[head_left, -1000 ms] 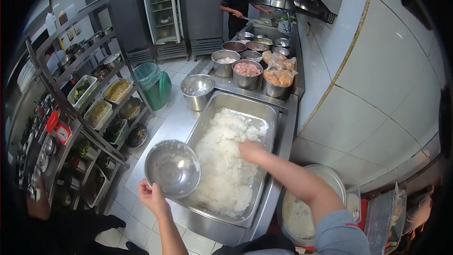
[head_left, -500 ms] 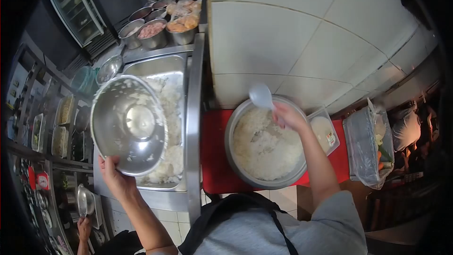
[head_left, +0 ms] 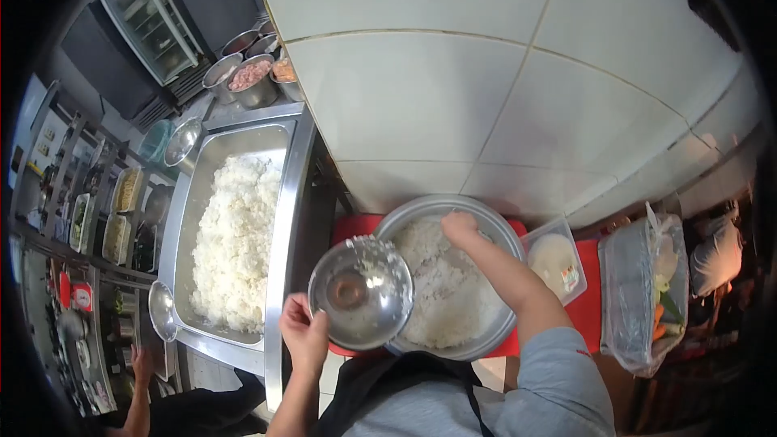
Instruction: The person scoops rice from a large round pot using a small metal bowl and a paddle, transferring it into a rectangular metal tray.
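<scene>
My left hand [head_left: 304, 338] grips the rim of a steel mixing bowl [head_left: 376, 283], tilted beside and partly over the left edge of a large round pot [head_left: 443, 205]. Grains of rice cling to the bowl's inside. My right hand [head_left: 461, 229] is closed and low over the cooked rice [head_left: 445, 303] in the pot. The pale rice paddle seen in it earlier is now hidden beneath the hand. To the left, a rectangular steel pan [head_left: 263, 144] holds a long heap of white rice [head_left: 233, 247].
A tiled wall [head_left: 405, 97] rises behind the pot. On the red surface [head_left: 589, 275] to the right stands a clear plastic tub [head_left: 558, 263], with a plastic-lined crate [head_left: 627, 283] of vegetables beyond. Another person's hand [head_left: 142, 362] is at lower left, near shelves.
My left hand has brought the bowl from above the steel pan rightward to the pot. My right hand has lowered the paddle into the pot. The view has shifted.
</scene>
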`<state>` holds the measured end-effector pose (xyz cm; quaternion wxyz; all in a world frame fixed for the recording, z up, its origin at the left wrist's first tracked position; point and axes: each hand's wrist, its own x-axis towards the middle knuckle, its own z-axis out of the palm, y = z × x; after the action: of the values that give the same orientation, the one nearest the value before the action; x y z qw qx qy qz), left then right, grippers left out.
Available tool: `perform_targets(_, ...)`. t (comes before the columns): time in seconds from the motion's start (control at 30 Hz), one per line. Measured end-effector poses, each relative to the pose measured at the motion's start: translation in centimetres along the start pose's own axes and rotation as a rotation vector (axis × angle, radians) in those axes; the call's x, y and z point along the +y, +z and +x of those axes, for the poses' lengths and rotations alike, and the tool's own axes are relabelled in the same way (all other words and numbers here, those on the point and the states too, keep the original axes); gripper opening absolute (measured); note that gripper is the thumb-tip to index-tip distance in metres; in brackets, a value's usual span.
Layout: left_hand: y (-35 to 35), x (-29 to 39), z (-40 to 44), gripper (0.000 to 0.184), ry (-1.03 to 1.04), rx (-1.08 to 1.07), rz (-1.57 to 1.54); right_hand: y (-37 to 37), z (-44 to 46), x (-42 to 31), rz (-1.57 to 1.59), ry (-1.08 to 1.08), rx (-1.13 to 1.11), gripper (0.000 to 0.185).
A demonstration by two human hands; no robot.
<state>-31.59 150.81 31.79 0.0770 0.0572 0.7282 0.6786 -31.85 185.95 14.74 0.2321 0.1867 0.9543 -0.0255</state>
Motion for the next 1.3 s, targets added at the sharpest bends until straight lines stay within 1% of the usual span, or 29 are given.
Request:
perform_targets(0.1,0.2,-1.3,-1.0,0.016,-0.107,0.062,0.039,0.8,2.8,-1.3,-0.087,-0.104,-0.071,0.025)
perform_targets(0.17,0.5,-1.6,-1.3,0.016,-0.126,0.091,0.036,1.3,3.8,-2.0,-0.129,-0.200,-0.139,0.026)
perform_targets(0.27,0.8,-2.5,-1.3,0.016,-0.128,0.128,0.083,2.1,4.4,-1.5,-0.087,-0.241,-0.226,0.026)
perform_targets(0.37,1.5,-3.1,-0.3,0.015,-0.114,0.131,0.121,8.8,4.5,-0.4,0.162,-0.185,-0.312,0.028)
perform_targets(0.43,2.0,-3.7,0.8,0.014,-0.094,0.108,0.153,8.3,0.2,-0.8,0.121,-0.250,-0.273,0.028)
perform_targets(0.5,2.9,-3.8,1.7,0.014,-0.083,0.072,0.173,11.6,-2.8,-1.6,0.364,-0.011,-0.238,0.028)
perform_targets(0.57,3.8,-4.1,2.5,0.014,-0.061,0.044,0.181,10.6,-7.4,-2.5,0.323,-0.020,-0.311,0.031)
perform_targets(0.63,4.4,-4.6,3.0,0.014,-0.060,0.006,0.168,13.5,-10.5,-3.4,0.463,0.106,-0.356,0.031)
perform_targets(0.73,5.0,-5.3,3.6,0.014,-0.059,-0.036,0.136,15.9,-13.1,-1.3,0.456,0.002,-0.231,0.028)
perform_targets(0.83,5.2,-5.0,3.9,0.015,-0.070,-0.042,0.112,15.7,-15.4,4.1,0.465,-0.064,-0.300,0.031)
perform_targets(0.9,5.0,-5.2,4.2,0.014,-0.048,-0.039,0.131,11.9,-18.6,5.9,0.886,0.351,-0.324,0.021)
perform_targets(0.97,4.6,-5.1,4.2,0.014,-0.046,-0.032,0.160,11.9,-20.9,7.0,1.667,0.784,-0.274,0.009)
perform_targets(1.0,4.5,-5.2,4.3,0.014,-0.043,-0.031,0.169,11.7,-21.9,7.1,2.058,1.006,-0.219,0.008)
perform_targets(1.03,4.3,-5.4,4.4,0.014,-0.040,-0.030,0.178,9.9,-22.1,5.7,2.087,1.101,-0.163,0.008)
perform_targets(1.13,4.4,-5.4,4.4,0.014,-0.030,-0.031,0.198,19.8,-19.6,5.7,2.126,0.878,-0.233,0.009)
perform_targets(1.17,4.3,-5.3,4.4,0.014,-0.029,-0.035,0.203,21.7,-18.0,5.5,2.138,0.901,-0.212,0.009)
perform_targets(1.2,4.3,-5.2,4.4,0.013,-0.027,-0.035,0.208,22.6,-15.9,5.5,2.138,0.968,-0.192,0.008)
perform_targets(1.3,4.3,-4.7,4.2,0.013,-0.080,-0.029,0.185,23.5,-12.2,5.7,2.068,1.144,-0.137,0.009)
